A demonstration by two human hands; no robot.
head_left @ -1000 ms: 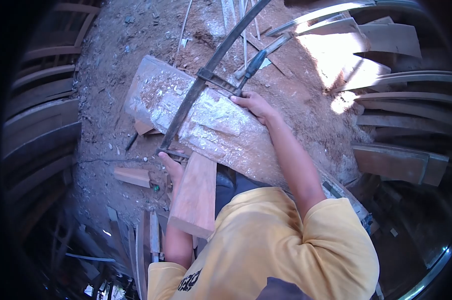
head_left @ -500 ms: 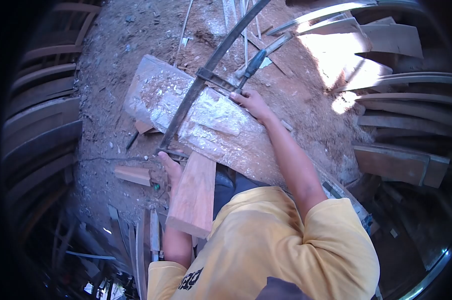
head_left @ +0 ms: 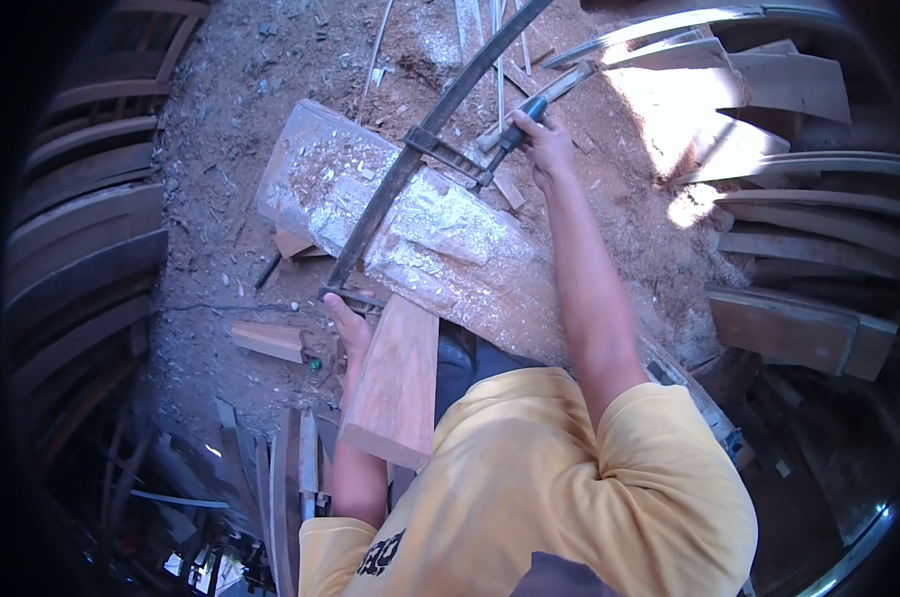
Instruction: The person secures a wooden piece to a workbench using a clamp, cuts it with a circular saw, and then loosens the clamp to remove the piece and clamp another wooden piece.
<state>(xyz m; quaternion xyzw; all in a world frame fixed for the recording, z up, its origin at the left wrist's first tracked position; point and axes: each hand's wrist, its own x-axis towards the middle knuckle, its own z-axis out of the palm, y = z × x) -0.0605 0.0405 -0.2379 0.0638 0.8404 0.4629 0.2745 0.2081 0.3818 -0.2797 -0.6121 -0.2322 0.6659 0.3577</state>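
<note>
A long dark bar clamp (head_left: 380,207) lies diagonally across a dusty, whitish wooden beam (head_left: 480,254). My right hand (head_left: 549,144) is closed around the clamp's dark screw handle (head_left: 521,122), beyond the beam's far edge. At the near end of the bar, my left hand (head_left: 348,326) has its thumb against the clamp's end jaw. Its other fingers are mostly hidden. A smooth, pale reddish wood block (head_left: 395,383) extends from the beam's near edge toward my body, above my left forearm.
A short wood offcut (head_left: 269,340) lies on the dirt floor to the left, beside a small green object (head_left: 314,364). Curved boards (head_left: 87,224) line the left side. More curved planks (head_left: 818,209) are stacked at right, and thin strips lie beyond the beam.
My right hand has moved up and outward from the beam's edge near the screw and now grips the handle. My left hand stays at the clamp's near end.
</note>
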